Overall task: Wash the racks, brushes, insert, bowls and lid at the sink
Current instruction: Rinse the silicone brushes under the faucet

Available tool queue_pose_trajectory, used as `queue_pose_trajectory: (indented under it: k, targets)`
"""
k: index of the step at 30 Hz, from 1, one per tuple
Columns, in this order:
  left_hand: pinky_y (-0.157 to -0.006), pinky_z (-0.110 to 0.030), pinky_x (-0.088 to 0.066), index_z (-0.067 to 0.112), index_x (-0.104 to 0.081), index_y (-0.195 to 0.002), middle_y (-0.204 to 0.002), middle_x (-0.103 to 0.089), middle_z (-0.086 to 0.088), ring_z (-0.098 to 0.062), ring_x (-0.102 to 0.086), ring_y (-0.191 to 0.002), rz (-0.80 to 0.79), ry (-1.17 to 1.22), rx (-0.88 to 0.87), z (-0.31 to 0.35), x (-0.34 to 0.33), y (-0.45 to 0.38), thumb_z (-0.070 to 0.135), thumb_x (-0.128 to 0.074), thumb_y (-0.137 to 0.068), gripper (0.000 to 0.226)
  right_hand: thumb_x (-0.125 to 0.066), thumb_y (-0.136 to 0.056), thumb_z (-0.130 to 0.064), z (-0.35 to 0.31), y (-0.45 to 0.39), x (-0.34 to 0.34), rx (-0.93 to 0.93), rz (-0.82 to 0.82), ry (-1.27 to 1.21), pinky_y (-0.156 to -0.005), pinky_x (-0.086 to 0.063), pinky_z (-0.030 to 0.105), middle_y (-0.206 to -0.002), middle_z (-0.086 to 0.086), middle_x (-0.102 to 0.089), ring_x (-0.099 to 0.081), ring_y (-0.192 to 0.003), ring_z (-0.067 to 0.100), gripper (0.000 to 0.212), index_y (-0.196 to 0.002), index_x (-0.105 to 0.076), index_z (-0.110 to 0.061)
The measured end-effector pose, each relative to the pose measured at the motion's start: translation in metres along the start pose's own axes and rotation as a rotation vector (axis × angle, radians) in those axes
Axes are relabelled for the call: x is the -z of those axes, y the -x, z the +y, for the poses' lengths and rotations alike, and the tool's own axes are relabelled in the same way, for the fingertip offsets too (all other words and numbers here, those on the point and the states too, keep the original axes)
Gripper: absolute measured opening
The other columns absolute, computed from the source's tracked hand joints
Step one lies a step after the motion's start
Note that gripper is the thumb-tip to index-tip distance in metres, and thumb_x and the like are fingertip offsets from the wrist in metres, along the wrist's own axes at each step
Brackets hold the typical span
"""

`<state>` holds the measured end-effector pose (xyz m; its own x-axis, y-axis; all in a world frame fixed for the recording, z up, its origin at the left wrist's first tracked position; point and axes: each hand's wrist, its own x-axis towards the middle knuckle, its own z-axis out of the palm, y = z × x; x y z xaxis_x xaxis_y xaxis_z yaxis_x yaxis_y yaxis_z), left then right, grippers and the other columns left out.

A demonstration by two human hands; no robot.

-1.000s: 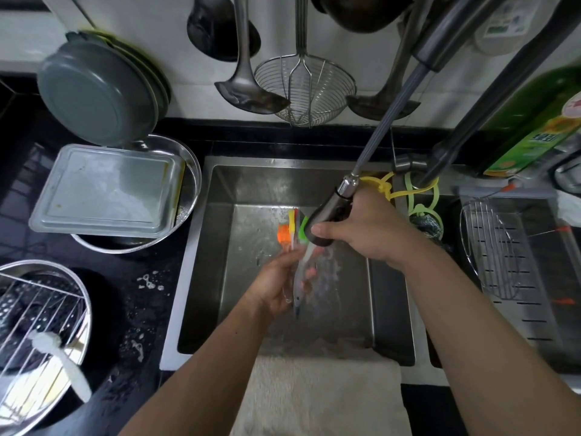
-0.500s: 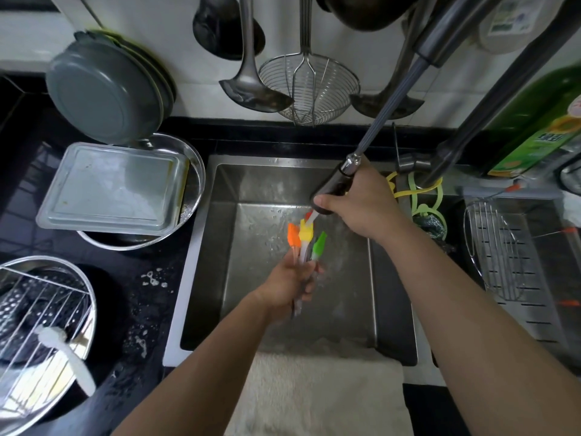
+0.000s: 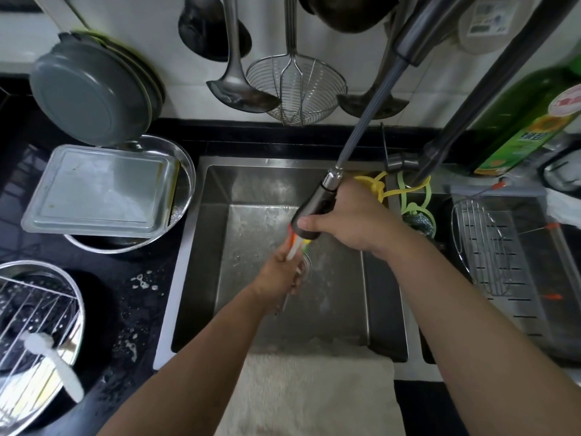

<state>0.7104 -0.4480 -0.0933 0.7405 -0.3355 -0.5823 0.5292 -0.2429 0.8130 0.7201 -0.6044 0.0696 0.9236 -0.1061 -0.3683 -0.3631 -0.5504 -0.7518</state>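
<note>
Over the stainless steel sink basin (image 3: 333, 196), the left hand (image 3: 279, 272) gripped a bunch of small brushes with orange, yellow and green silicone heads (image 3: 295, 242) by their pale handles, heads up, right under the nozzle. The right hand (image 3: 349, 218) was wrapped around the dark grey pull-out faucet spray head (image 3: 309, 212), aiming it down onto the brush heads, which were touching or nearly touching the nozzle; spray was hard to make out. So brushes were mid-rinse, not done. One round wire steaming rack (image 3: 481, 247) lay in the slotted drain tray (image 3: 534, 278) in the right basin, looking already washed, my read only. Still waiting on the black counter (image 3: 138, 309), left of the sink: a rectangular metal tray-like lid (image 3: 94, 190) resting across a round steel bowl (image 3: 185, 165), and nearer, another steel bowl (image 3: 80, 313) holding a wire rack (image 3: 28, 306), a dark perforated insert (image 3: 19, 297) under it, and a white plastic paddle (image 3: 53, 363). Suds specks on the counter suggested soaping was done for some; couldn't tell which. Judgement: roughly a third through, bowls, lid, insert and second rack left.
</note>
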Motion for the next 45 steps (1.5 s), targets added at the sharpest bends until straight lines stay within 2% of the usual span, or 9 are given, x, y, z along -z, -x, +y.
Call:
queue_pose_trajectory:
  k: [3, 6, 11, 18, 29, 34, 37, 41, 45]
  targets:
    - [-0.043, -0.025, -0.044, 0.024, -0.073, -0.106, -0.061, -0.063, 0.000, -0.013, -0.057, -0.047, -0.001, 0.179, 0.121, 0.009, -0.002, -0.008, 0.020, -0.038, -0.112, 0.036, -0.088, -0.075, -0.030, 0.003, 0.018, 0.000, -0.006, -0.057, -0.044, -0.069, -0.044, 0.023, -0.095, -0.008, -0.064, -0.061, -0.090, 0.007, 0.040, -0.102, -0.057, -0.025]
    - [-0.039, -0.020, -0.040, 0.003, -0.063, -0.081, -0.055, -0.059, -0.008, -0.016, -0.054, -0.039, 0.049, 0.326, 0.217, 0.016, -0.008, -0.011, 0.015, -0.044, -0.108, 0.035, -0.088, -0.076, -0.029, 0.004, 0.019, 0.000, -0.023, -0.055, -0.055, -0.067, -0.041, 0.020, -0.098, -0.008, -0.063, -0.059, -0.091, 0.005, 0.043, -0.105, -0.056, -0.026]
    - [-0.050, -0.030, -0.047, 0.009, -0.058, -0.096, -0.074, -0.057, -0.011, -0.019, -0.055, -0.054, 0.001, 0.459, 0.191, 0.010, -0.007, -0.007, 0.003, -0.052, -0.105, 0.011, -0.088, -0.074, -0.031, 0.008, 0.000, 0.004, -0.034, 0.102, -0.005, -0.065, -0.042, 0.021, -0.095, -0.011, -0.062, -0.062, -0.092, 0.010, 0.045, -0.108, -0.058, -0.023]
    - [-0.054, -0.030, -0.048, 0.001, -0.062, -0.116, -0.075, -0.060, -0.012, -0.020, -0.056, -0.059, -0.052, 0.377, 0.174, 0.011, -0.008, -0.012, -0.005, -0.048, -0.099, 0.023, -0.086, -0.077, -0.028, 0.006, 0.029, 0.003, -0.043, -0.065, -0.030, -0.067, -0.042, 0.021, -0.094, -0.008, -0.063, -0.061, -0.089, 0.007, 0.038, -0.099, -0.055, -0.027]
    - [-0.040, -0.019, -0.034, 0.016, -0.047, -0.092, -0.067, -0.047, -0.005, -0.012, -0.036, -0.041, -0.126, 0.244, 0.167, 0.013, -0.006, 0.009, 0.032, -0.046, -0.111, 0.025, -0.086, -0.076, -0.031, 0.000, -0.022, 0.001, 0.011, 0.230, 0.045, -0.076, -0.047, 0.030, -0.094, -0.013, -0.059, -0.060, -0.094, 0.015, 0.050, -0.111, -0.051, -0.024]
    - [-0.044, -0.022, -0.031, 0.015, -0.049, -0.108, -0.067, -0.052, -0.007, -0.017, -0.041, -0.048, -0.030, 0.424, 0.240, 0.020, -0.004, -0.010, 0.011, -0.038, -0.106, 0.011, -0.088, -0.074, -0.033, 0.009, 0.000, -0.006, -0.026, 0.077, 0.032, -0.066, -0.042, 0.021, -0.096, -0.007, -0.063, -0.061, -0.089, 0.008, 0.041, -0.103, -0.061, -0.022]
    - [-0.050, -0.027, -0.033, 0.016, -0.048, -0.098, -0.073, -0.053, -0.005, -0.017, -0.043, -0.055, -0.124, 0.456, 0.202, 0.021, 0.003, -0.012, 0.006, -0.041, -0.102, 0.013, -0.087, -0.076, -0.029, 0.008, -0.008, -0.002, -0.049, 0.193, 0.030, -0.064, -0.040, 0.019, -0.090, -0.014, -0.058, -0.058, -0.083, 0.005, 0.046, -0.108, -0.056, -0.020]
    - [-0.045, -0.025, -0.033, 0.020, -0.044, -0.087, -0.066, -0.043, 0.001, -0.013, -0.037, -0.051, -0.227, 0.375, 0.222, 0.014, 0.011, -0.005, 0.016, -0.050, -0.098, 0.014, -0.087, -0.075, -0.031, 0.003, -0.022, 0.002, -0.038, 0.304, 0.084, -0.081, -0.050, 0.034, -0.092, -0.012, -0.058, -0.060, -0.095, 0.018, 0.052, -0.113, -0.053, -0.019]
    - [-0.039, -0.018, -0.029, 0.017, -0.051, -0.080, -0.057, -0.041, 0.003, -0.008, -0.034, -0.043, -0.197, 0.231, 0.181, 0.011, 0.015, -0.001, 0.005, -0.047, -0.106, 0.029, -0.089, -0.072, -0.034, 0.006, -0.013, -0.009, -0.063, 0.212, 0.057, -0.067, -0.044, 0.025, -0.088, -0.013, -0.064, -0.063, -0.087, 0.009, 0.043, -0.103, -0.061, -0.020]
